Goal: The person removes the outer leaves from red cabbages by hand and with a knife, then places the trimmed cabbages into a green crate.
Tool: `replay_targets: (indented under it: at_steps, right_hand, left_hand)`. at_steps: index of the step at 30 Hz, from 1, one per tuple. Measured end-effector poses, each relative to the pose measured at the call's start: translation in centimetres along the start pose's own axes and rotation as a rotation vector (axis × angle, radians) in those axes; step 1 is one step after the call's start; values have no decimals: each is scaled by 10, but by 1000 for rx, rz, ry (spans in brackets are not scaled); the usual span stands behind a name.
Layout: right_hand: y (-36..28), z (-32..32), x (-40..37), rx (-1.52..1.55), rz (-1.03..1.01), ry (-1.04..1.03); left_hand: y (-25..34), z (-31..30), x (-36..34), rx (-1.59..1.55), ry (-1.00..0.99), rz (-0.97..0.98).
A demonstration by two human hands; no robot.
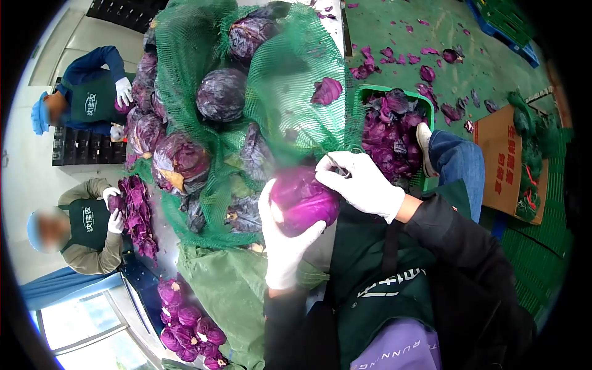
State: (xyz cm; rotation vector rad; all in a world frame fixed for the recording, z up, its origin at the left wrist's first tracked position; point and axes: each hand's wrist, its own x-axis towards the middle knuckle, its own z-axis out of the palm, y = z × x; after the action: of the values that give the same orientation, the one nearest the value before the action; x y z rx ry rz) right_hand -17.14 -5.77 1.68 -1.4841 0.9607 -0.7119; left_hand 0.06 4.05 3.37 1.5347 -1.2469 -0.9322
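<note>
A glossy purple cabbage (308,200) rests in my left hand (283,250), whose white-gloved fingers and thumb wrap round its side. My right hand (364,185), also in a white glove, is closed in a pinch at the cabbage's edge. Something thin and dark shows between its fingers, too small to name. Beside my hands, green netting (293,80) spreads over the table with large, dull purple cabbages (222,94) in and around it. Loose dark leaves (256,151) lie near the held cabbage.
A green crate (430,105) full of purple leaves stands on the floor near a leg (459,160). Beyond it is a cardboard box (496,157) with netting. Two co-workers (92,102) handle cabbages across the table. Peeled cabbages (188,316) are piled beside green sacking (222,302).
</note>
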Motion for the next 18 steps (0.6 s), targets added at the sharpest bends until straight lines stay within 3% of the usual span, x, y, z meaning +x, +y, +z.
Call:
replay_targets:
  at_steps: [3,4,9,11,14,17,18]
  right_hand:
    - [8,-1,1,258,-2,29]
    - [5,-1,0,482,68,6]
    - [12,-3,-8,799,157,15]
    - [-2,-9,-15,903,128,24]
    - [-19,-33,-17,744,84,-1]
    - [5,-43,10,96,240,106]
    - [11,-35,13,4,69,119]
  left_hand:
    - [-12,4,0,-137,34,-85]
    - [-13,7,0,-206,59,-134]
    - [-23,8,-1,-344,90,-238]
    - [-35,4,-1,-485,219,-341]
    - [-34,1,5,-583,282,-365]
    - [-28,4,5,-633,279,-344]
    - [-28,6,4,-613,280,-332]
